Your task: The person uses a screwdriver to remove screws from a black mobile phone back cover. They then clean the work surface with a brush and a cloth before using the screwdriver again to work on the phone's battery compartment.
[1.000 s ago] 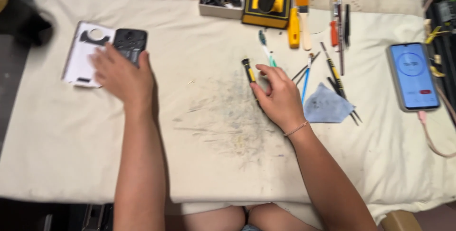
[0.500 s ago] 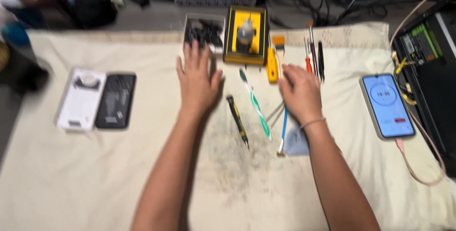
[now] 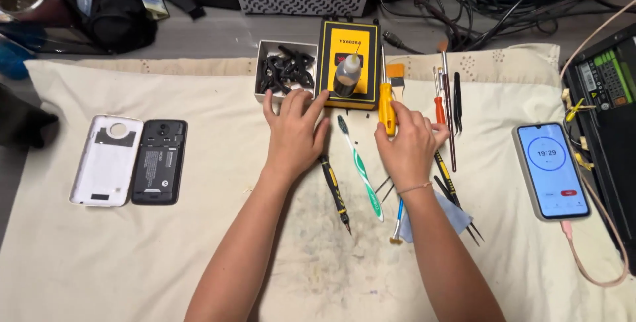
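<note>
Yellow tool case (image 3: pixel 348 63) is lying at 12 o'clock on the cloth-covered table (image 3: pixel 199 256). Left hand (image 3: pixel 295 133), grip open, is touching its near edge; right hand (image 3: pixel 407 146) is closing loosely over the yellow-handled screwdriver (image 3: pixel 386 107). Best steadying the case first.

Left hand (image 3: pixel 293 133) hides black-yellow screwdriver (image 3: pixel 335 193) top; black box (image 3: pixel 603 116) cut off right.

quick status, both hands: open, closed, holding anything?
Left hand: open, flat on the cloth, fingertips at the yellow tool case, holding nothing.
Right hand: fingers on the yellow-handled screwdriver; a grip cannot be told.
</note>
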